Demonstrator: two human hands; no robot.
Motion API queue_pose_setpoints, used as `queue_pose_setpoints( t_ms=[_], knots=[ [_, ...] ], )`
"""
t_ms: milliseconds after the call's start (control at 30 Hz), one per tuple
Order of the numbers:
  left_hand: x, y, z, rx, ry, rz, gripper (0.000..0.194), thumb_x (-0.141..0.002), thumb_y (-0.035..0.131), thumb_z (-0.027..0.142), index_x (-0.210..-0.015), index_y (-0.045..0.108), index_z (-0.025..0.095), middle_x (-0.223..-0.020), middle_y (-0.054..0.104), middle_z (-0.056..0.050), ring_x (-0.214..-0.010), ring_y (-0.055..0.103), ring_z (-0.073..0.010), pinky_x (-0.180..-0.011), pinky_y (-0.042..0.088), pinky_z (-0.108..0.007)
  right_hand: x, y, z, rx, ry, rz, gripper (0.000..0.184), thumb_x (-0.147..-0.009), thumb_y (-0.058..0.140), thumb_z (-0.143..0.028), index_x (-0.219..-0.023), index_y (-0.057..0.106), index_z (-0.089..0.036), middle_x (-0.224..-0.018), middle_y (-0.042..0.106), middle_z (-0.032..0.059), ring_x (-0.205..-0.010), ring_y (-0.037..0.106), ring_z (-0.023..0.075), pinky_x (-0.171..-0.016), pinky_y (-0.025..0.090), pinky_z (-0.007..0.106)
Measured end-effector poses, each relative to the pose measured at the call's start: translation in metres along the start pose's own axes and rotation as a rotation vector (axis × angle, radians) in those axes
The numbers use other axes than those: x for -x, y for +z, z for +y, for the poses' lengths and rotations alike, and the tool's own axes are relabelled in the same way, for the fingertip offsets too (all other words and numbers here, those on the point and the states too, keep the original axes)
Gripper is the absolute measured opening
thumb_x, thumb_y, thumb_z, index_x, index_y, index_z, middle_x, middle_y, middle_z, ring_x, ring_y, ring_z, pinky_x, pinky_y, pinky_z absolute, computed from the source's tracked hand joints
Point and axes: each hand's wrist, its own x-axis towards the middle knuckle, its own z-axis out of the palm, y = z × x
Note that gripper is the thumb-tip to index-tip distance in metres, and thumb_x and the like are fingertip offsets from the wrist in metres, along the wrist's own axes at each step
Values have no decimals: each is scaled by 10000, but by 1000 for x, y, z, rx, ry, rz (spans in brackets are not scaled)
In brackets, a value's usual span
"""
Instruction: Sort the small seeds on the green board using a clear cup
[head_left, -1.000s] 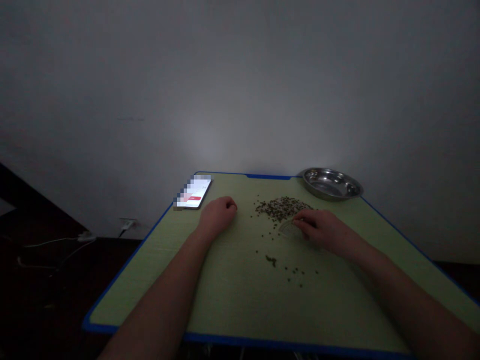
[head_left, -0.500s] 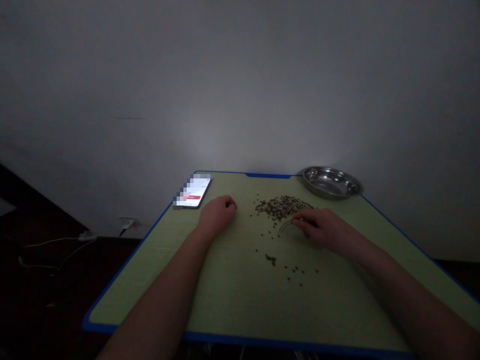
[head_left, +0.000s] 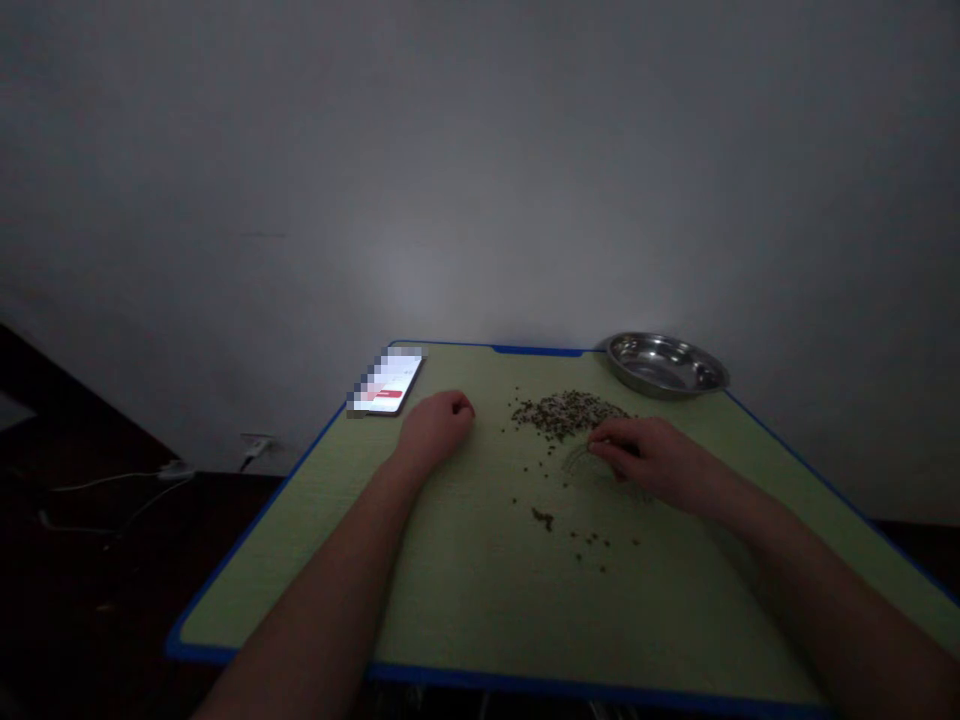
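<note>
My right hand (head_left: 641,455) pinches a clear protractor (head_left: 576,460) between thumb and fingers. Its curved edge, with faint arc markings, points left, and the rest is hidden behind the fingers. Just beyond it lies a heap of small dark beans mixed with pale grains (head_left: 566,412). Nearer to me, several loose beans (head_left: 543,518) are scattered over the green tabletop (head_left: 480,590). To the left of the heap, my left hand (head_left: 437,430) rests on the table in a loose fist, with nothing visible in it.
A shiny metal bowl (head_left: 664,368) stands at the back right corner. At the back left lies a phone (head_left: 390,385) with its screen lit. The table has a blue rim (head_left: 540,351) and its far edge meets a pale wall (head_left: 480,180). White cables (head_left: 112,482) run at the lower left.
My right hand and the protractor have shifted very slightly toward me and to the right, with the protractor's tilt changing a little. My left hand stays put.
</note>
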Motion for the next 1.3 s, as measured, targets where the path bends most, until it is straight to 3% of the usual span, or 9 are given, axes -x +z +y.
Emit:
queue_pose_setpoints(
  t_ms=[167, 367, 700, 1000, 1300],
  knots=[
    [0, 1, -1, -12, 2, 5, 248, -749, 431, 246, -809, 669, 212, -857, 690, -52, -788, 597, -187, -667, 412, -283, 2, 0, -5, -85, -38, -90, 243, -872, 445, -299, -752, 622, -182, -616, 598, 3, -540, 507, 117, -506, 347, 232],
    [0, 1, -1, -3, 18, 14, 255, -748, 423, 250, -808, 667, 209, -865, 691, -50, -804, 599, -188, -676, 408, -285, -2, 9, -3, -58, -13, 39, 217, -869, 462, -294, -901, 650, -190, -619, 624, 1, -532, 529, 123, -541, 370, 244],
    [-2, 2, -1, -13, -4, 12, 244, -739, 436, 255, -801, 668, 213, -832, 687, -49, -772, 593, -186, -634, 393, -281, -1, 11, -10, -22, -72, 19, 211, -876, 467, -280, -895, 660, -199, -657, 649, 6, -553, 551, 121, -553, 371, 237],
    [-1, 1, -1, -10, 16, 14, 250, -748, 431, 256, -805, 670, 207, -836, 689, -50, -771, 595, -179, -639, 396, -273, -5, 16, 0, 15, -28, 133, 211, -867, 477, -288, -926, 662, -204, -674, 667, 14, -583, 582, 138, -567, 392, 247],
    [-2, 2, -1, -22, 5, 7, 252, -743, 428, 255, -804, 669, 217, -857, 692, -52, -801, 602, -190, -659, 409, -283, -9, 22, -6, 81, -11, 170, 220, -865, 482, -284, -910, 685, -213, -729, 696, 31, -626, 612, 160, -581, 411, 259]
  ],
)
